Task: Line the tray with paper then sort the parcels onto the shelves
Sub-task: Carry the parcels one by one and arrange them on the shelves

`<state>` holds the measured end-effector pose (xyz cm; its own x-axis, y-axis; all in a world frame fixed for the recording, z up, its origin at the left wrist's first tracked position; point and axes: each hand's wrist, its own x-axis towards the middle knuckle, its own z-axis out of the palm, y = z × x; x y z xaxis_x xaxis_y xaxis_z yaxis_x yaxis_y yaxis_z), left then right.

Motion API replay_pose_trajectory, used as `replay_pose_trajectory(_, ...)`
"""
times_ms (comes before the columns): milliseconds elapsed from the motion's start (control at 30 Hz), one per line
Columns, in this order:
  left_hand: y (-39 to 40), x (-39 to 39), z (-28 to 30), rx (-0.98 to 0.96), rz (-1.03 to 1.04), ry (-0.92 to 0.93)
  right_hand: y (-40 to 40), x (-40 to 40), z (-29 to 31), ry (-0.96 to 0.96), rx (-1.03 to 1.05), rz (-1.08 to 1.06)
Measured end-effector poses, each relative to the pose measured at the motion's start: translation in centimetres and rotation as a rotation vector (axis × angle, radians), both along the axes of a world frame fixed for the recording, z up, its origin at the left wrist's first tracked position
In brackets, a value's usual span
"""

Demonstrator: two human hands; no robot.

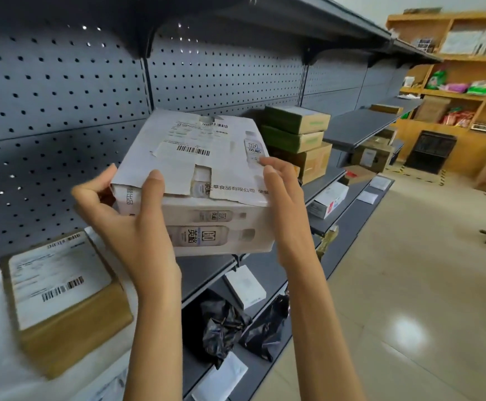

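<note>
One white parcel (204, 180), torn top flap and two barcode labels, clamped between left hand (128, 227) and right hand (286, 204) above the shelf (207, 270). Left of it lies one brown parcel (65, 299), probably on white paper; right of it, three stacked green-brown boxes (299, 140).

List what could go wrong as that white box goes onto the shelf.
1. The white box has a torn top flap near the left hand; a thumb pressing there could rip it further or slip.
2. The right hand only braces the side, so the box could tilt and drop.
3. The brown parcel and the stacked boxes flank the open shelf; a careless push might knock either.
</note>
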<state>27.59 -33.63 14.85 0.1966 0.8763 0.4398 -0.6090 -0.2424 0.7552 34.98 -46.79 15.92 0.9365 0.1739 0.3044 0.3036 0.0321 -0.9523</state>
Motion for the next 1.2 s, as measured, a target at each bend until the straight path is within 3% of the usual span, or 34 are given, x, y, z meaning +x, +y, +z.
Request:
replay_pose_trajectory(467, -2.1, 11.9, -0.4, 0.094, -0.045, 0.018, -1.8, 13.4, -0.4, -0.035, 0.073, -0.087)
replay_pose_trajectory(933, -5.6, 22.0, 0.0, 0.113, 0.234, 0.022, -1.9, 28.0, -0.7, 0.002, 0.125, 0.128)
replay_pose_trajectory(1200, -6.9, 25.4, -1.8, 0.047, 0.347, 0.087, -1.1, 32.4, -1.6, 0.044, 0.092, 0.173)
